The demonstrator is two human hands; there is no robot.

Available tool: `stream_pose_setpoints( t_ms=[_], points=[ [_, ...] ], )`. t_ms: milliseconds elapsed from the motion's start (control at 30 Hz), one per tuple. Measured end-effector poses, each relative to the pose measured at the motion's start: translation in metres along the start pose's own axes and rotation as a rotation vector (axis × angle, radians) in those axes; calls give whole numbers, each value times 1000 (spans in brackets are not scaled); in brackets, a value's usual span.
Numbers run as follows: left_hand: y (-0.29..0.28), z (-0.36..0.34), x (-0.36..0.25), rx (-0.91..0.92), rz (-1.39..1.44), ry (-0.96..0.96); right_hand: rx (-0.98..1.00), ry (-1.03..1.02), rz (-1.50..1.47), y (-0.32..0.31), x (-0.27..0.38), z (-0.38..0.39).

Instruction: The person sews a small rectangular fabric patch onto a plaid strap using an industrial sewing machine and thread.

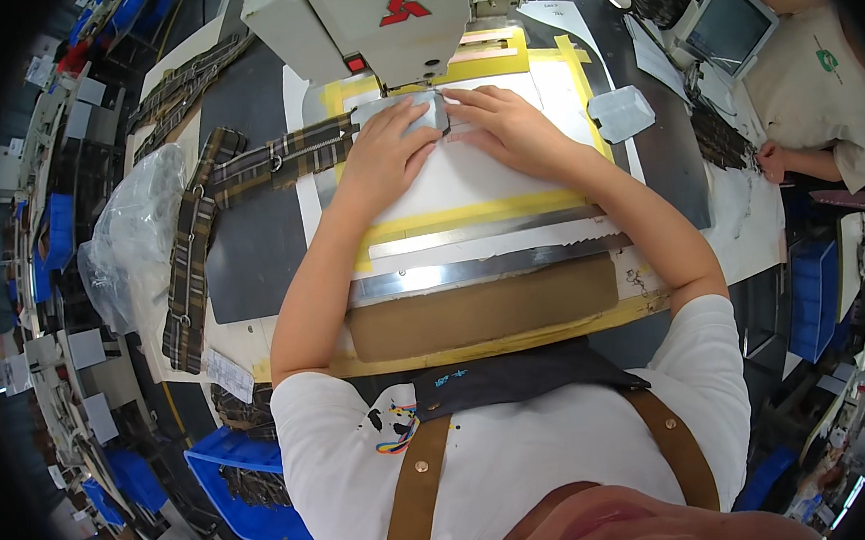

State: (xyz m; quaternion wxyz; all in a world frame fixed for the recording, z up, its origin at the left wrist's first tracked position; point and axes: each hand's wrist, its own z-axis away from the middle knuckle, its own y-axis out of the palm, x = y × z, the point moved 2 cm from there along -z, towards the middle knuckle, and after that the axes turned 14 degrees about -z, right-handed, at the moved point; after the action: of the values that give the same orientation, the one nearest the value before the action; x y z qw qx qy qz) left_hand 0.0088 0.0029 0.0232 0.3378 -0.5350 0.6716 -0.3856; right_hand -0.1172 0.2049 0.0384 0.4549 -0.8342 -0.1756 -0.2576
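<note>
A brown plaid strap with metal rings runs in from the left to a light grey template piece below the sewing machine head. My left hand lies flat over the grey piece and the strap's end, fingers stretched out. Opposite it, my right hand rests with straight fingers, its fingertips at the piece's right edge. The strap's end and the needle area are partly hidden by my fingers and the machine. Beneath both hands is a white sheet edged with yellow tape.
More plaid strap hangs down the table's left side beside a clear plastic bag. A pale grey pad lies to the right. A metal bar crosses the front. At the right are a small screen and another person; a blue crate stands lower left.
</note>
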Motion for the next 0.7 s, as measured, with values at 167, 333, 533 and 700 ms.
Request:
stream_pose_setpoints(
  t_ms=[167, 333, 533, 700],
  points=[
    [-1, 1, 2, 27, 8, 4, 53, -32, 15, 8, -10, -9],
    [-1, -12, -5, 40, 13, 40, 6, -40, 49, 0, -16, -2],
    [-5, -4, -5, 150, 36, -42, -3, -105, 37, 16, -29, -2],
    [-6, -12, -13, 147, 36, -30, -34, -134, 39, 7, -31, 5]
  ],
)
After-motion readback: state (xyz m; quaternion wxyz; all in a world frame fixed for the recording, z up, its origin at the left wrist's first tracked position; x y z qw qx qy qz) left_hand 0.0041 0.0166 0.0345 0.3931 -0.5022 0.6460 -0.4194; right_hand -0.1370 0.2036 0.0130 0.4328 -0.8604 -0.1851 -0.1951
